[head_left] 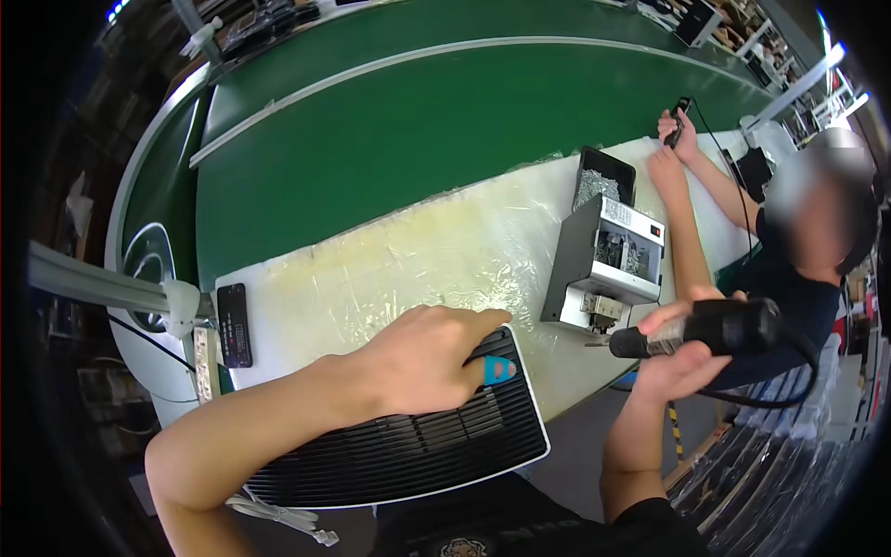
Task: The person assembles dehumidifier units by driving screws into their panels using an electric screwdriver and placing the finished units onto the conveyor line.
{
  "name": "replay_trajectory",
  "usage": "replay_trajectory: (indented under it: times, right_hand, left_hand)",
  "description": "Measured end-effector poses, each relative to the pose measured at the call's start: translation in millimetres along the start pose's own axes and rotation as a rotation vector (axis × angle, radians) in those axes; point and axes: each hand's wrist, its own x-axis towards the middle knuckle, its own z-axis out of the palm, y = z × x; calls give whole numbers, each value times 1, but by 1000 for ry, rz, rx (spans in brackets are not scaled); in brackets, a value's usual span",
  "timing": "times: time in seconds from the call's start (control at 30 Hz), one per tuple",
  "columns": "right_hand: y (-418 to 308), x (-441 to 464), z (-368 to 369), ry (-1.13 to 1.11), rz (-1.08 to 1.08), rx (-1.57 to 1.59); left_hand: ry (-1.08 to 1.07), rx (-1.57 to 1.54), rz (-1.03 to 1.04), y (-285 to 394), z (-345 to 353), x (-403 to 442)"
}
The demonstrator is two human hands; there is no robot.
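In front of my body a black slatted grille [408, 455] with a thin white rim lies tilted at the bench's near edge. My left hand [432, 362] grips its far side. The index finger reaches along the rim, and the thumb, wrapped in a blue band, presses on the slats; the other fingertips are hidden. My right hand [677, 371] is closed around a black electric screwdriver [733, 327] with a cable. Its bit points left, close to the front of a grey screw feeder [603, 265] with screws inside.
A black tray of screws [599, 186] sits behind the feeder. A dark phone-like device [234, 325] lies at the bench's left end. White cable [288, 520] hangs below the grille. Beyond runs a green belt [418, 130]. At right, a co-worker [789, 278] holds another dark tool.
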Motion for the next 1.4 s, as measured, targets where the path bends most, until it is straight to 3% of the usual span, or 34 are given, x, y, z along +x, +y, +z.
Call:
replay_trajectory:
  times: [0.13, 0.27, 0.37, 0.53, 0.77, 1.4]
  right_hand:
    - [-58, 39, 16, 73, 31, 48]
    - [-103, 72, 45, 153, 6, 618]
    - [-116, 74, 53, 44, 76, 682]
    - [-84, 95, 42, -646, 25, 788]
    - [-98, 81, 64, -438, 0, 523]
    - [-104, 70, 87, -398, -23, 359]
  left_hand:
    - [-25, -2, 2, -4, 2, 0]
    - [-30, -7, 16, -4, 0, 0]
    - [-39, 15, 24, -5, 0, 1]
    - [-22, 15, 65, -9, 2, 1]
    - [-4, -5, 77, -9, 3, 0]
    - [58, 7, 88, -10, 7, 0]
